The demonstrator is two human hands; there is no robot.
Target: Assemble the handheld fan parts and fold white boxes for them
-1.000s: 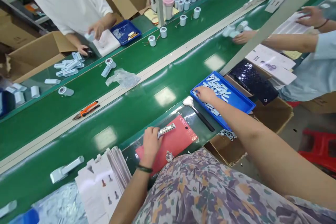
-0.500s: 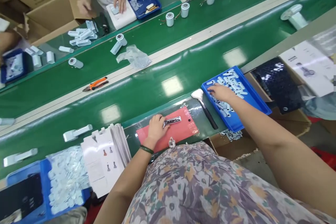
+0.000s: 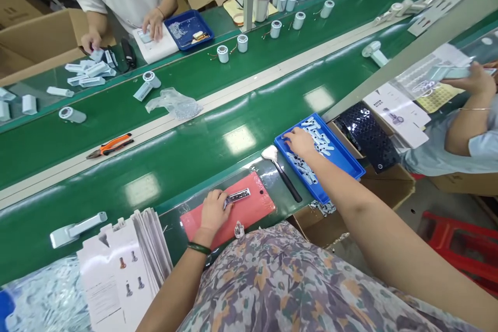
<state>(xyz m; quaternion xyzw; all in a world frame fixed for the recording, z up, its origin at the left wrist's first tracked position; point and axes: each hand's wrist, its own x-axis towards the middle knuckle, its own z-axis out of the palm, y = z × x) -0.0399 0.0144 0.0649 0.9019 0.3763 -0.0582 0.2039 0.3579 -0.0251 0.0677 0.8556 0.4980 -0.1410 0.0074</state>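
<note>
My left hand (image 3: 213, 211) is closed on one end of a narrow strip with a shiny rim and dark inside (image 3: 237, 196), holding it over a red pad (image 3: 249, 218). By the pad's near edge lies a small clear crumpled item (image 3: 238, 229). My right hand (image 3: 299, 141) reaches into the far left part of a blue tray (image 3: 346, 163), its fingers drawn together at the tips; what they grip is too small to make out. Several pale blue slim parts (image 3: 305, 170) lie in that tray. A black-handled tool with white paste on its head (image 3: 287, 180) rests between pad and tray.
Orange pliers (image 3: 111, 146) and a clear plastic bag (image 3: 173, 104) lie along the pale divider between green belts. Stacked leaflets (image 3: 116, 275) stand at the left, near a pale blue housing (image 3: 78, 229). Across the belt, a co-worker's hands (image 3: 153, 25) handle parts; another person's hand (image 3: 480, 80) is at right.
The camera view has swung right, so the scene sits further left. My left hand still holds the strip on the red pad, and my right hand stays in the blue tray.
</note>
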